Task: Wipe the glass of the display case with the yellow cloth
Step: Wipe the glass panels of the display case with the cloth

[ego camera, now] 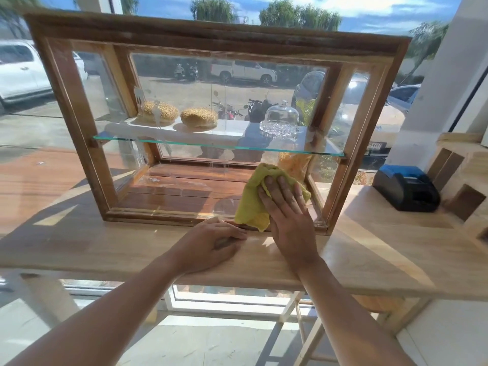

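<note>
A crumpled yellow cloth is pressed flat-handed by the right hand against the wood-framed display case glass, lower right; the left hand is rested loosely curled on the pale tabletop.

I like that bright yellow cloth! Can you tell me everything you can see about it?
The yellow cloth is soft-looking fabric, bunched and wrinkled rather than folded flat. It is pressed against the lower right part of the display case's front glass, below the glass shelf. The right hand lies flat over it with fingers spread, covering its middle. A loose corner hangs down to the case's wooden bottom frame, close to the left hand, which rests on the counter.
</note>
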